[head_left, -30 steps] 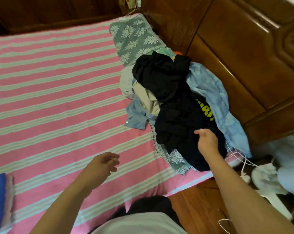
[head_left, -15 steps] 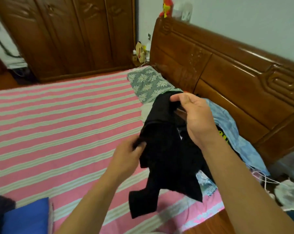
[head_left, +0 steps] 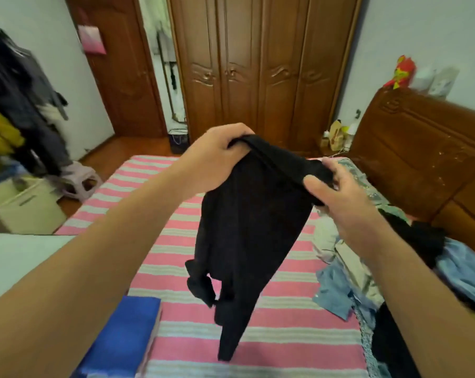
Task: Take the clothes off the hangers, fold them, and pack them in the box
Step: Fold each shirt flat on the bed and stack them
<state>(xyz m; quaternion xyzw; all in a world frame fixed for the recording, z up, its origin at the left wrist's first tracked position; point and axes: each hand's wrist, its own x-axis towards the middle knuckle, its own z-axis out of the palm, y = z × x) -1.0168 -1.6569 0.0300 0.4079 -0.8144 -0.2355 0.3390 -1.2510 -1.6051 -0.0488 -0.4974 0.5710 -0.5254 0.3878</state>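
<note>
A black garment (head_left: 247, 227) hangs in the air above the pink striped bed (head_left: 285, 317). My left hand (head_left: 211, 159) grips its top edge at the left, fingers curled round the fabric. My right hand (head_left: 332, 189) pinches the same edge at the right. The cloth droops down to a narrow end near the bed. No hanger shows in it. A pile of other clothes (head_left: 367, 268), pale blue, beige and black, lies on the bed's right side.
A blue box-like object (head_left: 121, 336) sits on the bed at lower left. A wooden headboard (head_left: 422, 165) stands at the right, a wardrobe (head_left: 258, 64) behind. Left of the bed are a cream drawer unit (head_left: 26, 205), a stool (head_left: 80, 181) and hanging coats (head_left: 18, 105).
Both hands have lifted the black garment off the pile and hold it up over the middle of the bed. The view has swung up and left toward the wardrobe.
</note>
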